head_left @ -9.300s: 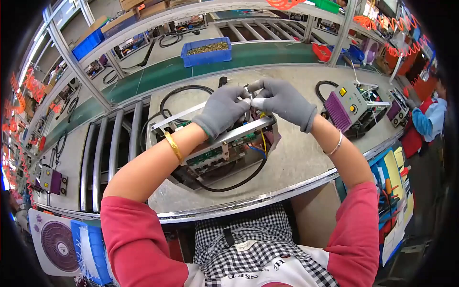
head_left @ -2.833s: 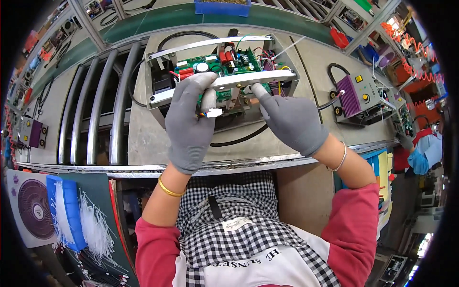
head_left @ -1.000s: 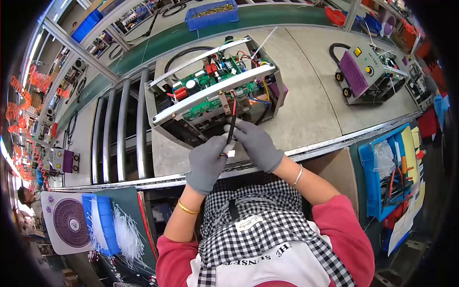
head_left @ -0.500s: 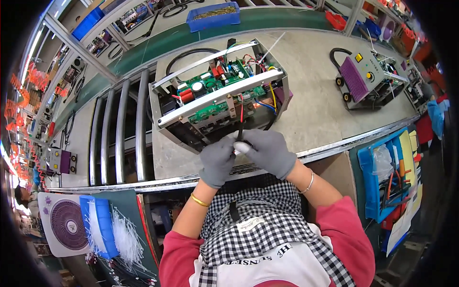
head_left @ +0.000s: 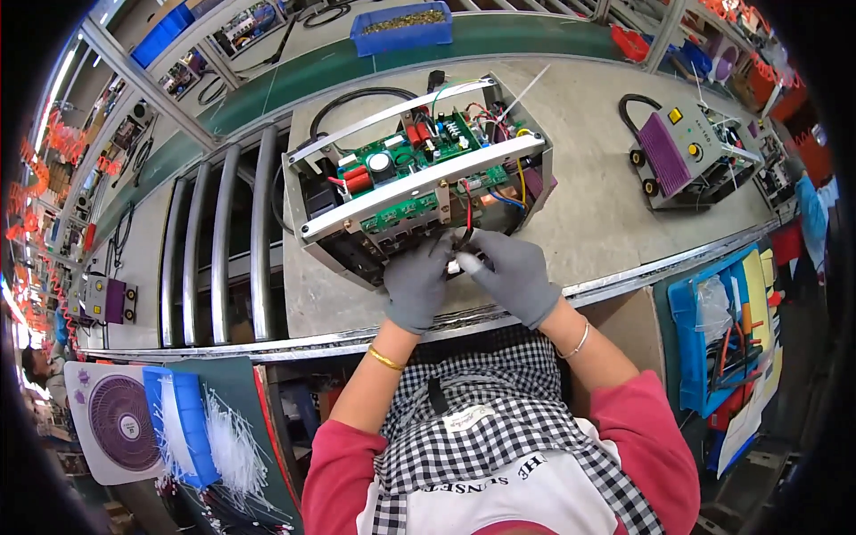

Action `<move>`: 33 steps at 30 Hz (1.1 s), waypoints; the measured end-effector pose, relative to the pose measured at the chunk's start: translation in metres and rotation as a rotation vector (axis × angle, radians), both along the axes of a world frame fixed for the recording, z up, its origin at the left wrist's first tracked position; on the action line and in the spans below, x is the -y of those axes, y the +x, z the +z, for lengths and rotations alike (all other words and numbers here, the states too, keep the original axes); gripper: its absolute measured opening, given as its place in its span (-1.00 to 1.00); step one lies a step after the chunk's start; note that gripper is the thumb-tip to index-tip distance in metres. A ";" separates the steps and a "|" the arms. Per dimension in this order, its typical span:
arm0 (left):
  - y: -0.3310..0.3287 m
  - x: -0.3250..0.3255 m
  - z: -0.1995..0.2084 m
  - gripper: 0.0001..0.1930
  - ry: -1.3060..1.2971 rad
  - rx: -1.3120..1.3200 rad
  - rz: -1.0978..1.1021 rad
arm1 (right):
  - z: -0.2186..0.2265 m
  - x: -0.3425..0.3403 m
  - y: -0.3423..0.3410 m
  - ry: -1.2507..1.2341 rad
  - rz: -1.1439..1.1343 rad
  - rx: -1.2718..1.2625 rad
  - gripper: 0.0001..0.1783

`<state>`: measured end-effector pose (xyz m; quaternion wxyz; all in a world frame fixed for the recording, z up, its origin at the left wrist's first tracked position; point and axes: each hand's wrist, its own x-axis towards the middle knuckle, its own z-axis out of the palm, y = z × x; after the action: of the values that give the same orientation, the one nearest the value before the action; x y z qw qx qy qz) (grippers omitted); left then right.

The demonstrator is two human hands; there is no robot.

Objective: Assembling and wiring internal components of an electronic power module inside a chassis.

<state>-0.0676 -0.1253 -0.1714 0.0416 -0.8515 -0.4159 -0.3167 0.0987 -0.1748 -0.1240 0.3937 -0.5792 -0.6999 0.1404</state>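
Observation:
An open-framed machine (head_left: 378,207) stands on the bench, its green circuit board (head_left: 406,159) showing between two metal rails. From its near side a red and black wire lead (head_left: 469,212) runs down to my hands. My left hand (head_left: 415,285), in a grey glove, has its fingers closed around the lead's lower end, close against the machine. My right hand (head_left: 514,278), gloved alike, pinches the same lead from the right. A small white piece (head_left: 454,267) shows between the fingertips; I cannot make out its kind.
A second machine with a purple panel (head_left: 664,152) stands at the right of the bench. Metal rollers (head_left: 221,245) lie left. Blue bins hold white cable ties (head_left: 234,446) at lower left and tools (head_left: 736,352) at right. A blue bin (head_left: 401,32) of small brass-coloured parts sits far back.
Both hands have moved slightly away from me, closer to the machine's near side, still with the lead in their fingers. The red wire's visible stretch now bends toward the machine.

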 end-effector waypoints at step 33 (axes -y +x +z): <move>0.036 0.022 0.098 -0.53 -1.649 0.748 -0.766 | 0.077 0.025 0.059 -0.239 0.486 -0.503 -0.82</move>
<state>-0.0311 -0.1473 -0.0737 -0.8056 -0.5357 -0.1886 -0.1686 0.1582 -0.2003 -0.0467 0.4380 -0.3853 -0.6770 0.4487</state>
